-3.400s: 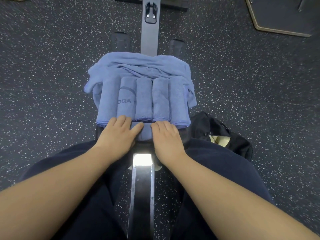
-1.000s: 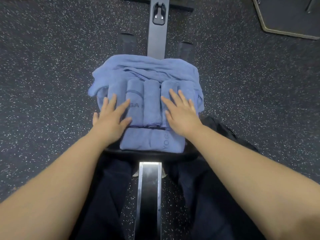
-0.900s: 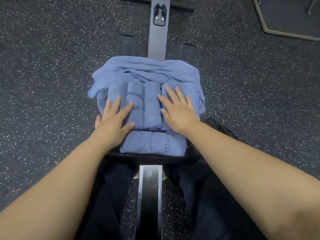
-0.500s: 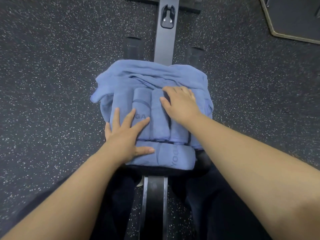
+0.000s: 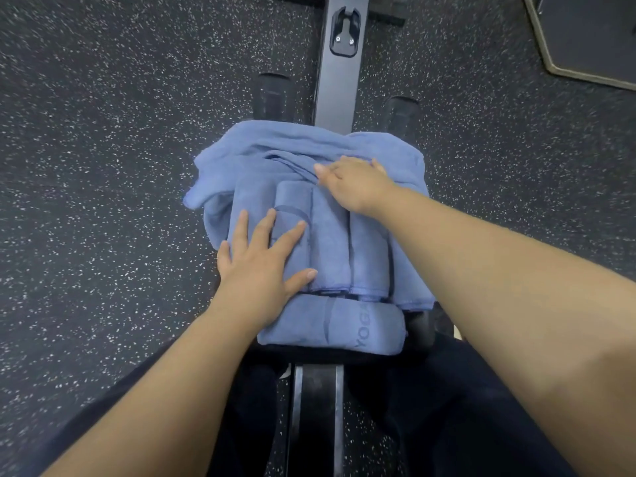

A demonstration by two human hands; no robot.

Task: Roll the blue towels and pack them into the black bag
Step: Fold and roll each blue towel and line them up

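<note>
The rolling looks mostly done, and the person seems to be between rolling and packing. The left hand (image 5: pixel 256 270) lies flat on the row of rolled blue towels (image 5: pixel 330 242), its fingers (image 5: pixel 268 228) straight and spread, pressing the rolls down at about 8 o'clock of the pile. The right hand (image 5: pixel 354 187) reaches to the 12 o'clock side, where its fingers curl into the loose blue towel (image 5: pixel 275 146) bunched behind the rolls; whether they truly pinch a fold I cannot tell for sure.

My guess is that the loose one is next: it needs pulling free, smoothing out and rolling, while the left hand keeps the finished rolls from unwinding.

The towels are soft, matte blue cloth. Several rolls lie side by side pointing away from the person, and one more rolled towel (image 5: pixel 330 325), printed with "YOGA", lies crosswise at 6 o'clock, touching their near ends. All sit on a dark padded seat (image 5: pixel 418 325) over a metal rail (image 5: pixel 335 80), above speckled floor (image 5: pixel 103 166). The black bag is not in view now.
</note>
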